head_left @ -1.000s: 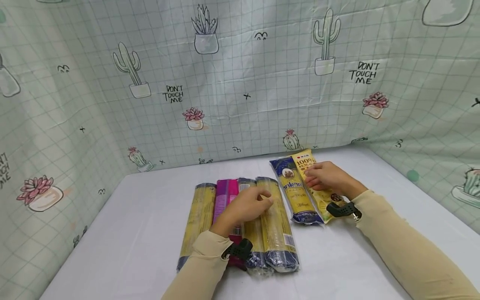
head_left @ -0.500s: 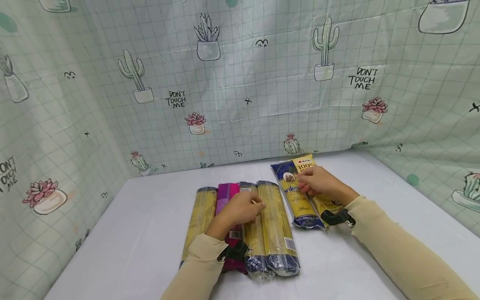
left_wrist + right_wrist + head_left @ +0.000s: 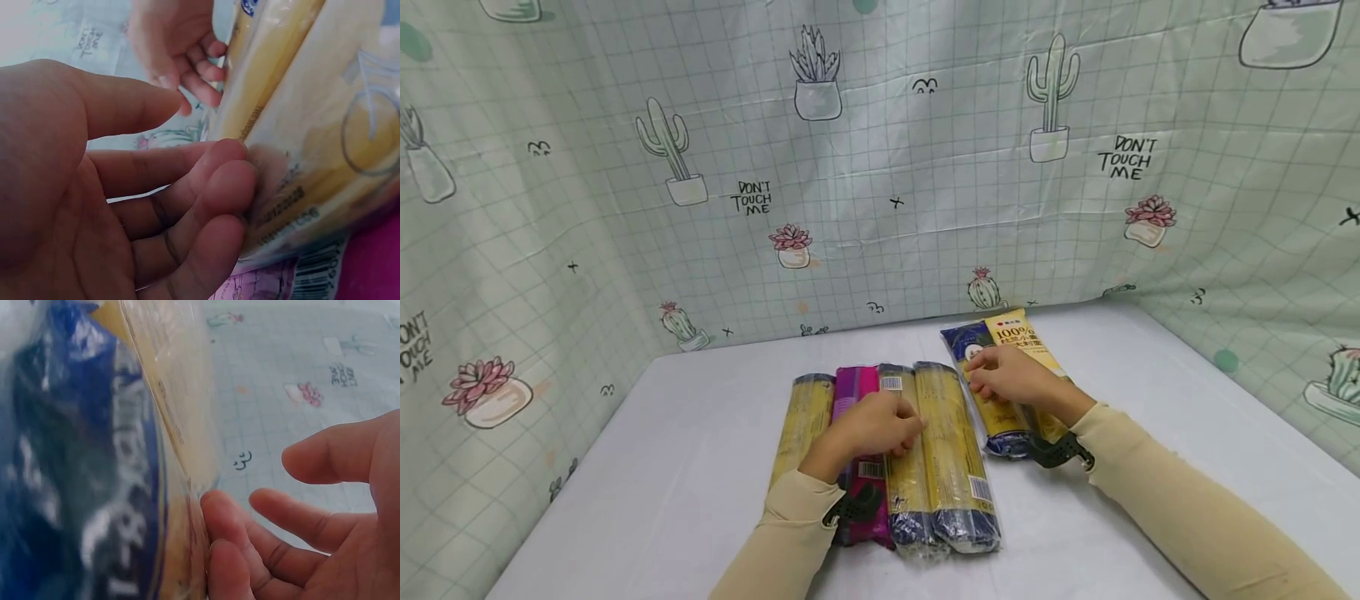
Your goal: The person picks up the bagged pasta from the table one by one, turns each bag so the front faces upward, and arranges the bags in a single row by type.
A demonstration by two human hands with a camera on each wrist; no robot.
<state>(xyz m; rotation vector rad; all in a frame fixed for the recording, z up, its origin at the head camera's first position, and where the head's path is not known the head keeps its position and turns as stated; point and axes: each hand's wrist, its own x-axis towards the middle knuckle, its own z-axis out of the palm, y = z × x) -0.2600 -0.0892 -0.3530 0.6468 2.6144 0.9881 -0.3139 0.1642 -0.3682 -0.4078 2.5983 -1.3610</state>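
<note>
Four long spaghetti packets lie side by side: a yellow one [image 3: 802, 410] at the left, a magenta one [image 3: 871, 527], then two yellow ones with dark blue ends, the nearer-middle packet [image 3: 910, 493] and the rightmost packet [image 3: 953, 450]. My left hand [image 3: 874, 427] is above the middle of this row, fingers loosely bent, thumb apart; its fingertips touch or nearly touch a clear wrapper [image 3: 281, 181]. My right hand [image 3: 1017, 379] is over a blue-and-yellow spaghetti packet [image 3: 1006, 442], fingers loosely bent; its fingertips meet the side of a packet [image 3: 181, 525]. A yellow packet [image 3: 1017, 331] lies partly beneath that hand.
A white tabletop [image 3: 625, 500] carries the packets. Behind it hangs a pale green checked cloth [image 3: 880, 150] printed with cacti, with further cloth at both sides. A black wrist camera [image 3: 853, 506] sits on the left wrist, another camera [image 3: 1060, 451] on the right.
My right hand has moved left, from the yellow packet to over the blue-and-yellow one. My left hand has shifted slightly left and down. The head view has tilted a little.
</note>
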